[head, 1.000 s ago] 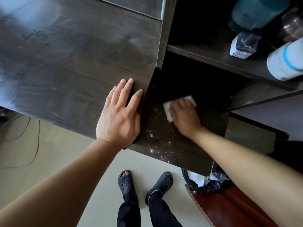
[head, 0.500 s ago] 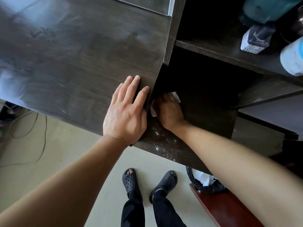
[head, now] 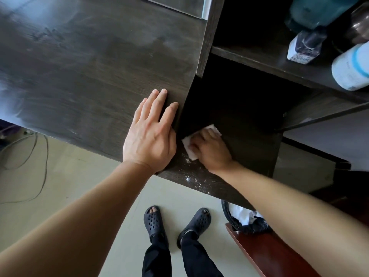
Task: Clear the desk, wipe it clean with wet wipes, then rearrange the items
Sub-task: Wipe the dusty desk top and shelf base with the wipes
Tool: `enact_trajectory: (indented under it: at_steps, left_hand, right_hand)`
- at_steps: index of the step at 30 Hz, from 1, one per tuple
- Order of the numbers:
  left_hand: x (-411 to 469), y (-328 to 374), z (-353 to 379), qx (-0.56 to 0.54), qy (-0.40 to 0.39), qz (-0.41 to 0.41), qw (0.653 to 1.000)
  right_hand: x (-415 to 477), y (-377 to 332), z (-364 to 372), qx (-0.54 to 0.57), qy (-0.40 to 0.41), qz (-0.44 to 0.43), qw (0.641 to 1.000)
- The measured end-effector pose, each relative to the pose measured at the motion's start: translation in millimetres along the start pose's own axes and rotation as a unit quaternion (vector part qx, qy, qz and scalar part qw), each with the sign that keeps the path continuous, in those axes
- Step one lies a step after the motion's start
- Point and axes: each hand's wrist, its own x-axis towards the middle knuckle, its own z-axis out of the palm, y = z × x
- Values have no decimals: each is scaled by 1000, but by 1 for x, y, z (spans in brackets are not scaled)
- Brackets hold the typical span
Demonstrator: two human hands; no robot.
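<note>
Right hand [head: 212, 151] curled on wet wipe [head: 189, 148], long axis diagonal, near-left to far-right

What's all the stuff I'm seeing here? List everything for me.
desk: one, dark brown, upper left
shelf: one, dark brown, beside desk, lower
wipe: one, white, on shelf
crumbs: scattered, white, shelf front
clear bottle: one, white label, upper shelf
white bottle: one, blue band, right edge
bin: one, black bag, floor
cables: several, grey, floor left
slippers: two, black, worn
left hand: one, flat on desk
right hand: one, holds wipe
</note>
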Motion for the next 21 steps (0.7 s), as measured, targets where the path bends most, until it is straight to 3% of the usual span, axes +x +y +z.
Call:
enact_trajectory:
  at_steps: [2,5,8,9,13,15,18,21]
  left_hand:
    - [0,-1,1,-3,3,-2,1000]
    - [-2,0,1,-13,9,-9,1000]
    - [-2,-1,1,-18,14,-18,1000]
    - [-2,-1,1,-18,14,-20,1000]
    - [-9,-14,-3,-20,1,-2,1000]
    - [-18,-35,-8,-6,-2,20,1000]
    - [-25,-61,-18,7,19,-13,1000]
    - [-27,-63,-18,8,41,-34,999]
  right_hand:
    - [-14,32,-16,-8,16,46,999]
    - [-13,76,-31,-19,79,231,970]
    - [0,60,-24,-35,112,333,936]
    - [-3,39,-18,-26,90,328,940]
    - [-77,-23,-4,-17,45,134,990]
    - [-113,-2,-9,-1,46,162,986]
    - [-139,36,-15,14,107,340,934]
    - [-127,6,-1,14,162,456,875]
